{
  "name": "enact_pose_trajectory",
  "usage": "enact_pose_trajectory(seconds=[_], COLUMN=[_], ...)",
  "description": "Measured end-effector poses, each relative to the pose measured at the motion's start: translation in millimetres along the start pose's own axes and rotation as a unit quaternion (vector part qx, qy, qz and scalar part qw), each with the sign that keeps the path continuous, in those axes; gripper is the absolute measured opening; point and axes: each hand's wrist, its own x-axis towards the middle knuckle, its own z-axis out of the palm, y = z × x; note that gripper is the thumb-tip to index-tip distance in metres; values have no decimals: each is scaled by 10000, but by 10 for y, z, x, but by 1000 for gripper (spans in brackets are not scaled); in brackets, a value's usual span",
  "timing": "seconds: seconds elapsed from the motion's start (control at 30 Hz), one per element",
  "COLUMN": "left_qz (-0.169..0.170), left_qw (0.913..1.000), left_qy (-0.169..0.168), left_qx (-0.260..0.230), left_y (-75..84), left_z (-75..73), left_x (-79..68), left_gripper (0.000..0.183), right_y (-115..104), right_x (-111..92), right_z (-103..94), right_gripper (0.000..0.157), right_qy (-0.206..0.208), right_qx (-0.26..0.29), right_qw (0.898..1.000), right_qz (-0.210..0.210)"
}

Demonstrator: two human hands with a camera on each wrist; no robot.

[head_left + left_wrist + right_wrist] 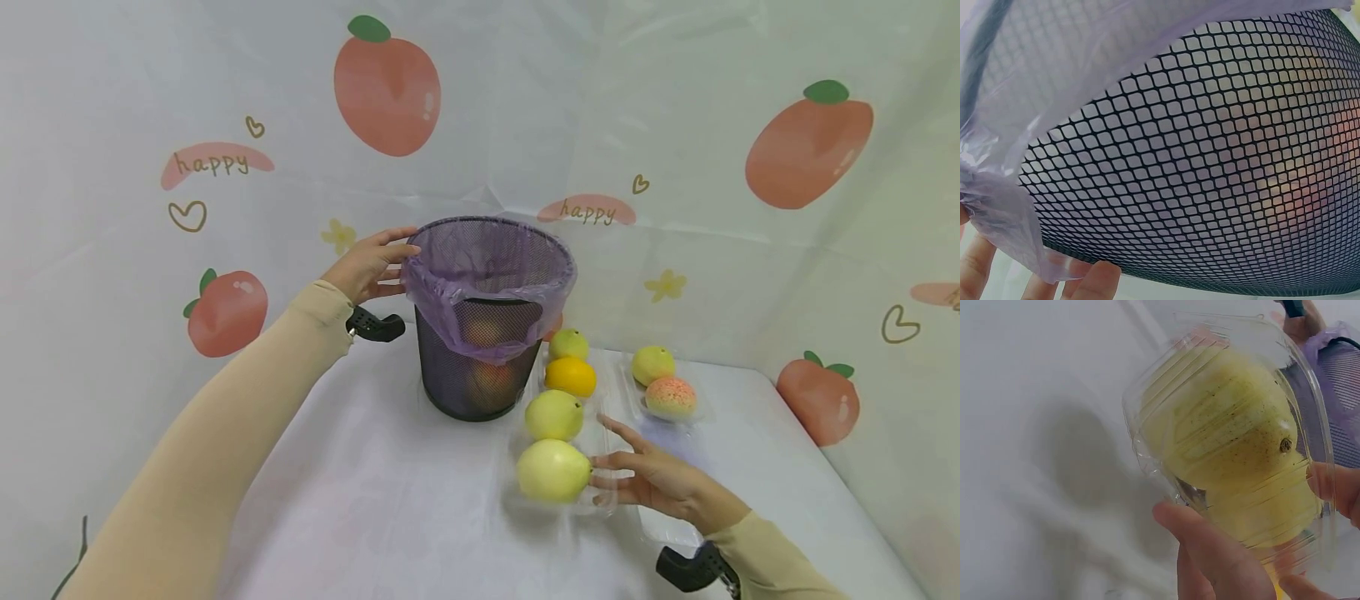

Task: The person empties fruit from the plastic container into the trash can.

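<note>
A black mesh wastebasket [476, 371] stands on the table, lined with a purple plastic bag [457, 308] folded over its rim. My left hand [371, 265] rests its fingertips against the basket's left side at the rim and bag. Through the mesh, yellowish and reddish fruit shows inside. My right hand [652, 479] grips the right end of a clear plastic box [1147, 406] with its fingers spread around the edge. Inside the box lie two yellow-green pears [553, 471], one behind the other. The box hangs tilted above the table, its shadow falling on the cloth.
Behind the held box, a yellow fruit [570, 377] and a green pear [568, 344] sit beside the basket. Farther right, another clear box holds a green pear [652, 365] and a speckled peach [671, 398]. A fruit-printed curtain [480, 100] hangs behind the table.
</note>
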Motion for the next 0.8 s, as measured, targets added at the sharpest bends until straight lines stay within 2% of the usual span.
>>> enact_pose_trajectory(seconds=[0.4,0.8], left_qz=[12,4], left_qw=[10000,10000], left_qy=[-9,5], left_qx=[36,50], left_y=[0,-1], left_z=[3,2], left_x=[-8,-7], left_gripper=[56,56], right_y=[-148,-267], right_x=[-151,-228], right_z=[-92,-203], right_gripper=[81,77], right_qy=[-90,220], right_qx=[7,-280], right_qw=[9997,9973], right_qz=[-228,-637])
